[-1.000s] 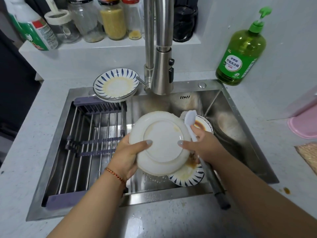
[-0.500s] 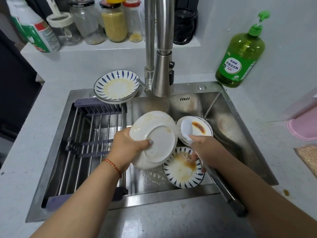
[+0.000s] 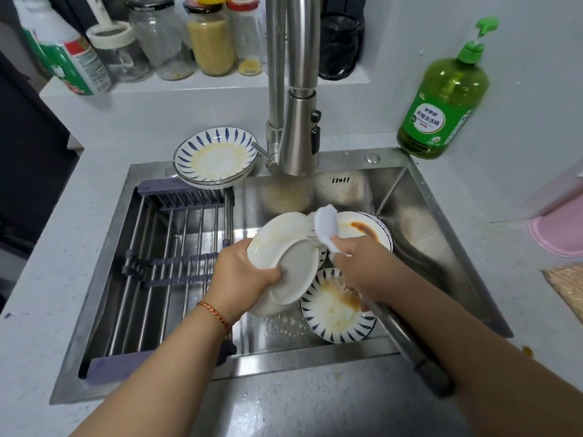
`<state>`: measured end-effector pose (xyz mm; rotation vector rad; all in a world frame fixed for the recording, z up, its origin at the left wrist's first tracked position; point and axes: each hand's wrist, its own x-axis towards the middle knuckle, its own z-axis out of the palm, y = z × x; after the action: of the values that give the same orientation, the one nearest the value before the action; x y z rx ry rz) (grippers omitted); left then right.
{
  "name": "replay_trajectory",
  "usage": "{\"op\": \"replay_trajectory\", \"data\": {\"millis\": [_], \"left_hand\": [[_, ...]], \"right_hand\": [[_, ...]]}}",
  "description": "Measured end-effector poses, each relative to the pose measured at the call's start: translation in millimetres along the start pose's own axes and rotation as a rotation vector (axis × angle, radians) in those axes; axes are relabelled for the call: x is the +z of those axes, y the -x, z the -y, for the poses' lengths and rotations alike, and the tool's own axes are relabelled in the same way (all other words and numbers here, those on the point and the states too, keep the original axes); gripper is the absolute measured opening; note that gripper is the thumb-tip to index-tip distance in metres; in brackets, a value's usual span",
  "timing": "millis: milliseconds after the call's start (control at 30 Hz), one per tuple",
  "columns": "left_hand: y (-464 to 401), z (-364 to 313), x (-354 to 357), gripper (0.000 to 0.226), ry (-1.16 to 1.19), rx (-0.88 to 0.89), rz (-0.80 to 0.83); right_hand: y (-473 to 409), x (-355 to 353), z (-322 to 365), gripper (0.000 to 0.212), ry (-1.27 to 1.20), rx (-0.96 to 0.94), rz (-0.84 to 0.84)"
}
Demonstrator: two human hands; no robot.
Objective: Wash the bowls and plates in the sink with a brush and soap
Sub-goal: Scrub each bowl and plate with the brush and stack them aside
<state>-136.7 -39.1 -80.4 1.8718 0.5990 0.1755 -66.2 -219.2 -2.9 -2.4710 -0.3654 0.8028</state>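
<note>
Scrubbing white plate [image 3: 284,247] with brush [image 3: 326,227] over sink [image 3: 441,247]

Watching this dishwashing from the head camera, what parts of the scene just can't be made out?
- Inner face of the white plate: turned away; only its underside shows.
- Brush bristles: hidden behind that plate's rim.
- Right hand covers part of the brush handle and of the blue-striped bowl.
- Water from the faucet: too blurred to tell.
- Soap bottle label: too small to read.
- Pink item: cut off by the right edge.

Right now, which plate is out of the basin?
The blue-striped plate on the sink's back-left rim, left of the faucet; the others are held or lie in the basin.
</note>
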Motion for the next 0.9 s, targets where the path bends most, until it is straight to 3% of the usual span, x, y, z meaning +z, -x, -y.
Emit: {"op": "replay_trajectory", "data": {"millis": [100, 267, 367, 500, 600, 700, 900], "left_hand": [[0.6, -2.4, -0.6, 0.036, -0.026, 0.019, 0.013], [0.6, -3.9, 6.4, 0.033, -0.007, 0.017, 0.047], [3.2, -5.4, 3.1, 0.034, 0.088, -0.009, 0.030], [3.9, -7.6, -0.8, 0.032, 0.424, -0.155, -0.043], [3.1, -9.5, -3.2, 0.028, 0.594, -0.221, -0.070], [4.5, -8.9, -3.1, 0.025, 0.678, -0.253, -0.075], [8.3, -6.3, 7.8, 0.022, 0.703, -0.295, -0.091]], "right_hand": [[0.4, -1.6, -0.3, 0.032, -0.097, 0.008, 0.018], [6.1, 10.9, 15.8, 0.052, 0.181, -0.218, 0.018], [-10.2, 0.2, 0.8, 0.045, 0.041, -0.080, -0.016], [-15.6, -1.7, -19.6, 0.027, -0.005, 0.059, -0.004], [-13.4, 6.0, -32.5, 0.033, -0.001, 0.076, -0.046], [-10.3, 7.0, -39.5, 0.044, -0.176, 0.099, -0.146], [-4.3, 13.8, -24.3, 0.051, 0.012, -0.124, -0.254]]}}
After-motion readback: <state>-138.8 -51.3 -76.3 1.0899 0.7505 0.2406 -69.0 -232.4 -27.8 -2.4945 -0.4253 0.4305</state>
